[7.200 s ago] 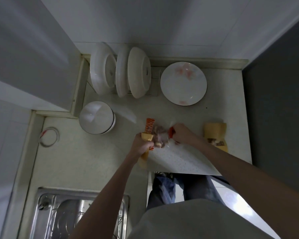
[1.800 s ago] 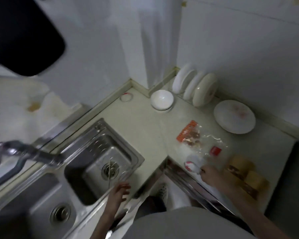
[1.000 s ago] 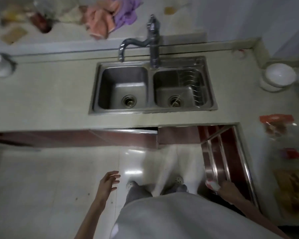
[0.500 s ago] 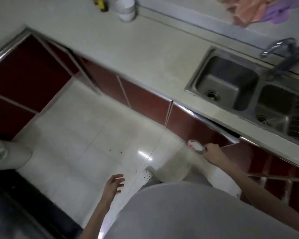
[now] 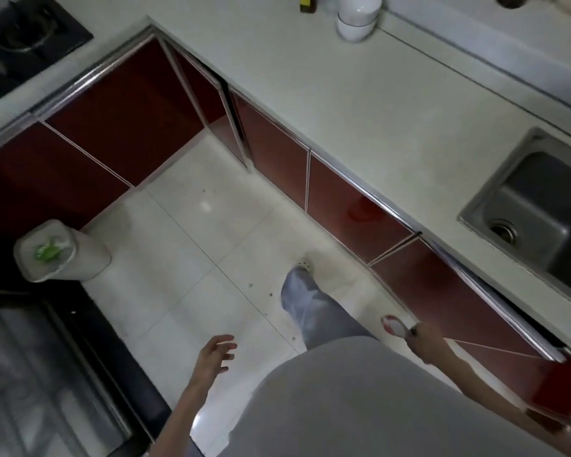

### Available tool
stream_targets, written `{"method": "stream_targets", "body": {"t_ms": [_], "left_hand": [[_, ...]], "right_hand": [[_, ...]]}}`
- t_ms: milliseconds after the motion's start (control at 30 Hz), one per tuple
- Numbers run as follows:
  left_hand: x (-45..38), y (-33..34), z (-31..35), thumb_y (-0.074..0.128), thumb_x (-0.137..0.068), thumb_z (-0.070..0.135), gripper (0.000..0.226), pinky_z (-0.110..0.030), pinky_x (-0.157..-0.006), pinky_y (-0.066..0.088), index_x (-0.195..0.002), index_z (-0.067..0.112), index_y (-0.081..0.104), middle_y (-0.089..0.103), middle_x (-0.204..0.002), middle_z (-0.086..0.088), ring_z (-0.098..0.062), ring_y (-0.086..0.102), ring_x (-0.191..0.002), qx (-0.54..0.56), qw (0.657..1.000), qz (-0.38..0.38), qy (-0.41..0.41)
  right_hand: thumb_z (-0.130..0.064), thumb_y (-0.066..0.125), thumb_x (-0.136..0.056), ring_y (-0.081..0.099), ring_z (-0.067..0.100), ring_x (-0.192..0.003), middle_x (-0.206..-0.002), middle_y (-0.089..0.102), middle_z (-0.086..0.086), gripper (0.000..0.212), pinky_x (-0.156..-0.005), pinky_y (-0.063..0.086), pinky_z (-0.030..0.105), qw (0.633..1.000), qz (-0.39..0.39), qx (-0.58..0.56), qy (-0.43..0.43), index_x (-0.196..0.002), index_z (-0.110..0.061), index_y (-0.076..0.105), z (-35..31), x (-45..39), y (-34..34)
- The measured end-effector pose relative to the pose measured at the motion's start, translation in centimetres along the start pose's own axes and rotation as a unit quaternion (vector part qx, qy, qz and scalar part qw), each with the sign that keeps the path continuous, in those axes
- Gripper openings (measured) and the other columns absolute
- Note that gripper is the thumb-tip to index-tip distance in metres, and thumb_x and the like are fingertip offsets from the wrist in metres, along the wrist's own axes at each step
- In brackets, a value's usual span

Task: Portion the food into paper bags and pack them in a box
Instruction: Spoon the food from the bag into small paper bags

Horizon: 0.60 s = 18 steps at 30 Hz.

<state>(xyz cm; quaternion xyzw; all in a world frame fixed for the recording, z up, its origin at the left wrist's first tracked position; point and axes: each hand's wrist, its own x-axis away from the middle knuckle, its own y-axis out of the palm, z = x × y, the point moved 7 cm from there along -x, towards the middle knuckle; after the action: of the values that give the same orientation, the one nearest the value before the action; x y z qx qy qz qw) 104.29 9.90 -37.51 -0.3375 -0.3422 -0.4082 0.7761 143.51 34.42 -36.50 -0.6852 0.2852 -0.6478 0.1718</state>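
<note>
- Head view: right hand (image 5: 424,344) pinching a small red-and-white wrapper scrap (image 5: 392,324), left hand (image 5: 213,356) loose, holding nothing
- Heading toward the bin (image 5: 58,255), probably
- No food, bags or box anywhere in sight, so can't judge packing progress

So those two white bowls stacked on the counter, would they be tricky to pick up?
Probably a little. The white bowls look glossy and ceramic-like, so likely slippery, breakable, and fairly heavy for their size. They sit nested one inside the other on the countertop; lifted by the top one alone, the lower would likely stay behind. The rounded sides suggest they could rock if pushed.
</note>
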Motion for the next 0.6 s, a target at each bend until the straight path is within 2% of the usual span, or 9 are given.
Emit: {"method": "stream_targets", "body": {"t_ms": [67, 133, 233, 333, 400, 433, 500, 533, 600], "left_hand": [[-2.6, -1.7, 3.7, 0.049, -0.098, 0.008, 0.019, -0.033, -0.073, 0.045, -0.110, 0.009, 0.062, 0.069, -0.104, -0.010, -0.025, 0.061, -0.087, -0.010, 1.000, 0.006, 0.015], [-5.1, -3.7, 7.5, 0.048, -0.098, 0.009, 0.019, -0.034, -0.075, 0.046, -0.110, 0.010, 0.063, 0.069, -0.104, -0.008, -0.025, 0.062, -0.088, -0.022, 0.999, 0.015, 0.021], [-7.7, -6.7, 12.8, 0.050, -0.098, 0.013, 0.017, -0.035, -0.077, 0.049, -0.106, 0.017, 0.064, 0.070, -0.103, -0.005, -0.025, 0.065, -0.092, -0.033, 0.999, 0.024, 0.036], [-10.1, -8.7, 16.7, 0.050, -0.099, 0.016, 0.018, -0.034, -0.077, 0.051, -0.106, 0.022, 0.064, 0.071, -0.103, -0.001, -0.024, 0.066, -0.095, -0.038, 0.998, 0.024, 0.046], [-11.6, -9.4, 18.5, 0.049, -0.099, 0.016, 0.018, -0.033, -0.077, 0.051, -0.107, 0.022, 0.064, 0.071, -0.103, -0.001, -0.023, 0.066, -0.095, -0.032, 0.998, 0.022, 0.040], [-12.3, -9.7, 19.1, 0.048, -0.099, 0.015, 0.019, -0.033, -0.078, 0.051, -0.107, 0.021, 0.064, 0.071, -0.103, -0.001, -0.023, 0.065, -0.095, -0.025, 0.999, 0.023, 0.032], [-13.6, -10.2, 20.4, 0.047, -0.098, 0.012, 0.021, -0.033, -0.077, 0.051, -0.107, 0.019, 0.064, 0.070, -0.105, -0.003, -0.023, 0.065, -0.096, -0.019, 0.999, 0.022, 0.020], [-14.3, -10.3, 21.1, 0.046, -0.098, 0.011, 0.022, -0.033, -0.076, 0.051, -0.108, 0.018, 0.064, 0.070, -0.105, -0.005, -0.024, 0.064, -0.096, -0.020, 0.999, 0.019, 0.016], [-16.2, -10.8, 22.9, 0.044, -0.098, 0.008, 0.024, -0.033, -0.075, 0.050, -0.108, 0.015, 0.064, 0.069, -0.106, -0.008, -0.025, 0.064, -0.095, -0.030, 0.999, 0.011, 0.006]], "right_hand": [[-0.003, 0.046, -0.086, 0.046, 0.018, -0.045, -0.054, 0.043, 0.005, 0.034, -0.037, 0.037, 0.023, 1.000, -0.016, -0.020, 0.013, -0.054, -0.011, 0.037, -2.0, -1.3, 0.0], [-0.004, 0.046, -0.086, 0.046, 0.016, -0.043, -0.055, 0.045, 0.005, 0.032, -0.035, 0.034, 0.021, 0.998, -0.030, -0.052, 0.029, -0.055, -0.011, 0.039, -4.5, -2.8, -0.3], [-0.017, 0.051, -0.091, 0.046, 0.017, -0.040, -0.055, 0.049, 0.006, 0.036, -0.036, 0.036, 0.022, 0.995, -0.039, -0.084, 0.025, -0.056, -0.010, 0.043, -9.6, -4.8, -2.0], [-0.010, 0.046, -0.091, 0.057, 0.026, -0.056, -0.055, 0.045, 0.003, 0.035, -0.039, 0.035, 0.021, 0.997, -0.025, -0.076, -0.010, -0.056, -0.013, 0.040, -16.2, -7.3, -5.0], [-0.005, 0.044, -0.089, 0.058, 0.028, -0.067, -0.059, 0.047, 0.002, 0.026, -0.042, 0.033, 0.019, 0.997, -0.012, -0.064, -0.033, -0.064, -0.006, 0.052, -20.8, -8.7, -8.0], [-0.003, 0.045, -0.087, 0.058, 0.028, -0.069, -0.064, 0.054, 0.006, 0.020, -0.044, 0.037, 0.022, 0.997, -0.003, -0.062, -0.047, -0.075, 0.001, 0.061, -23.0, -9.3, -9.5], [0.000, 0.049, -0.083, 0.064, 0.033, -0.078, -0.080, 0.067, 0.019, 0.022, -0.060, 0.048, 0.032, 0.994, 0.019, -0.070, -0.076, -0.092, 0.007, 0.068, -26.8, -10.1, -12.3], [-0.001, 0.050, -0.082, 0.065, 0.035, -0.085, -0.087, 0.069, 0.022, 0.023, -0.068, 0.050, 0.035, 0.993, 0.027, -0.072, -0.087, -0.093, 0.005, 0.070, -28.3, -10.5, -13.6], [-0.004, 0.052, -0.083, 0.066, 0.033, -0.086, -0.087, 0.070, 0.022, 0.021, -0.071, 0.049, 0.035, 0.991, 0.040, -0.093, -0.092, -0.090, 0.001, 0.071, -30.5, -11.3, -15.6]]}}
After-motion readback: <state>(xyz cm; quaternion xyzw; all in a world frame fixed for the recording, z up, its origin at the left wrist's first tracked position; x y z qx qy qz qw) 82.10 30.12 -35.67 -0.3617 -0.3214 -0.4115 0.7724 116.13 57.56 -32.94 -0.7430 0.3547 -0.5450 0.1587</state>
